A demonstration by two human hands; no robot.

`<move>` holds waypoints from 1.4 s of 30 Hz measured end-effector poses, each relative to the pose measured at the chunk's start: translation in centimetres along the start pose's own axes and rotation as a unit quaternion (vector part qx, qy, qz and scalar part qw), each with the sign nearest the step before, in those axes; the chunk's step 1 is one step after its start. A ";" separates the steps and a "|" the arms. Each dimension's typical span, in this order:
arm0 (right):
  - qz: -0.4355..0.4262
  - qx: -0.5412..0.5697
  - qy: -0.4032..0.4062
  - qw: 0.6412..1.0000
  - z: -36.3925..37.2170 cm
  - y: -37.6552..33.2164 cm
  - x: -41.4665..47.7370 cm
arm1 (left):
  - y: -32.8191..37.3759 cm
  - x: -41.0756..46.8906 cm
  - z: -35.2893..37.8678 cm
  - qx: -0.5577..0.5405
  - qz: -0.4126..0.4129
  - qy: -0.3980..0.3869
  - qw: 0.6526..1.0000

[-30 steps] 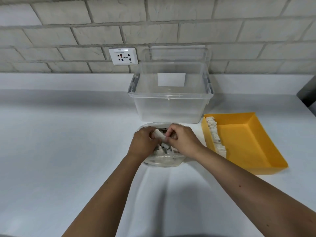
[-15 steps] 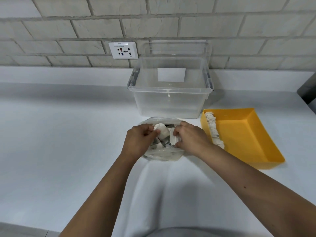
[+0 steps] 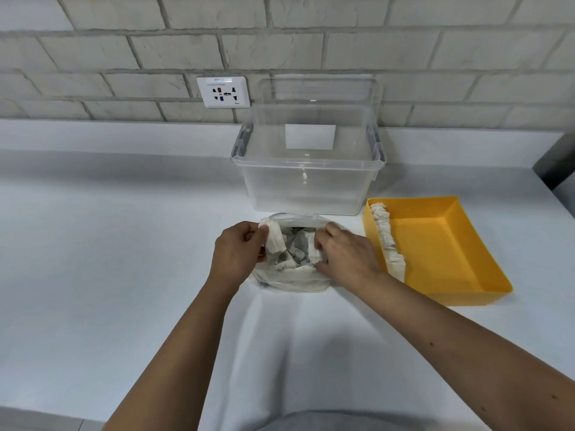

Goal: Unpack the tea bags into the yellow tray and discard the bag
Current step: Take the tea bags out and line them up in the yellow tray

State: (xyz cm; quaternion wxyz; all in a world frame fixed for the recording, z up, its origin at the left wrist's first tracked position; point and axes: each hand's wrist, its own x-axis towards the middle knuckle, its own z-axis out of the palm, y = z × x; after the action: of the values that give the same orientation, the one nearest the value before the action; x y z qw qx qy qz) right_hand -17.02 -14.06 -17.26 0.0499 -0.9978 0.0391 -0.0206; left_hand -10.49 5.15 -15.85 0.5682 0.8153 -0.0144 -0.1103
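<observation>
Tea bags (image 3: 385,241) lengthwise along yellow tray (image 3: 435,250) wall

No legible text anywhere; small print on the wall socket (image 3: 223,92) too blurred

Yellow tray (image 3: 441,253), off-white tea bags (image 3: 387,241), seemingly grey-printed, in clear bag (image 3: 292,279).
</observation>
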 end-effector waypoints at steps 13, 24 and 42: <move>0.028 0.082 0.052 0.995 -1.3 0.9 0.0 | 0.2 -0.1 0.1 0.001 0.008 -0.020 1.000; -0.058 0.379 -0.170 0.908 -7.8 0.9 1.4 | 2.1 -0.4 1.2 -0.057 -0.057 -0.167 0.983; 0.013 0.396 -0.032 0.918 -3.9 0.1 2.3 | 1.4 -0.8 1.1 -0.116 -0.062 -0.164 0.978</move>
State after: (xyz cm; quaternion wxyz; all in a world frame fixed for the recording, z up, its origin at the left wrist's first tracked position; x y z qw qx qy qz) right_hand -14.92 -14.74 -13.29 0.4421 -0.8961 0.0394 -0.0019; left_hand -11.40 3.73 -14.76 0.6405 0.7143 -0.0439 -0.2786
